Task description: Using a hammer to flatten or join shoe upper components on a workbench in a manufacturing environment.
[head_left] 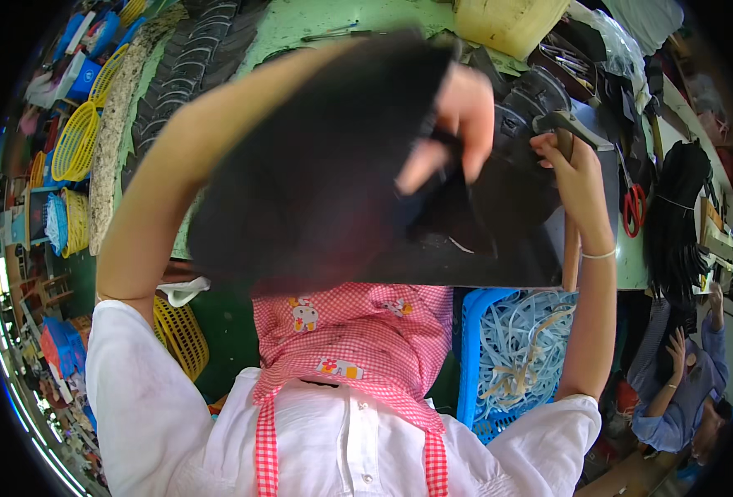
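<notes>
1. A black sheet (317,157) is held up over the worktable (292,18), in front of the pink apron (350,331); part of the left forearm is hidden by it.
2. The sheet's right edge is met by the left hand (457,128), perhaps so that the wide, floppy part can be steered from one side. Thumb and fingers are bent around dark material, but (the hand being badly blurred) whether they are pressed together cannot be told.
3. A hammer (571,257) is gripped by the right hand (580,161), fingers wrapped close to the head. It seems to be carried short so that the handle is left hanging down beside the forearm, clear of the sheet.
4. The left arm is swung wide, its elbow bent outward and the forearm brought across the table; the right forearm is raised almost straight, its wrist near the red scissors (634,209).
</notes>
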Demonstrator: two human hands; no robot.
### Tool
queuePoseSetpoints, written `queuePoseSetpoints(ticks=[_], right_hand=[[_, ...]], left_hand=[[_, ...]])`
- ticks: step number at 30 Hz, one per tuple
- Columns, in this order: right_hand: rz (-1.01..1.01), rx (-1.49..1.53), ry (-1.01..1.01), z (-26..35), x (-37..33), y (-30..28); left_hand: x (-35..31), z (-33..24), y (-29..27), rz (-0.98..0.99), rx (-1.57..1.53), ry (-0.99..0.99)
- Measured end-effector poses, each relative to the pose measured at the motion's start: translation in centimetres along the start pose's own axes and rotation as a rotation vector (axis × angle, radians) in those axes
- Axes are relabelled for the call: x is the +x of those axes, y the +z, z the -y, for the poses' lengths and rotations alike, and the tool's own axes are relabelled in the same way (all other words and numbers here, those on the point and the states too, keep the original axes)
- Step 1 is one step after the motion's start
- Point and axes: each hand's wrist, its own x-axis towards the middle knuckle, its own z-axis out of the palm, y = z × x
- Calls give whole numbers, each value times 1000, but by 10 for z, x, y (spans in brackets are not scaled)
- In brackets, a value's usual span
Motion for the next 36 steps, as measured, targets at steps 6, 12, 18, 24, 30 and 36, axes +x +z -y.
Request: queuePoseSetpoints(ticks=[6, 12, 18, 24, 30, 36], right_hand=[[12, 2, 118, 60, -46, -5], [490, 56, -17, 95, -107, 3], [597, -59, 114, 99, -140, 30], [604, -40, 214, 101, -132, 41], [447, 114, 137, 99, -124, 34], [544, -173, -55, 99, -111, 44]], left_hand=[[-29, 38, 68, 195, -220, -298], [-49, 44, 96, 75, -258, -477], [-55, 58, 107, -31, -226, -323], [-52, 71, 103, -88, 229, -127], [-51, 79, 97, -171, 375, 222], [-55, 80, 105, -234, 519, 417]])
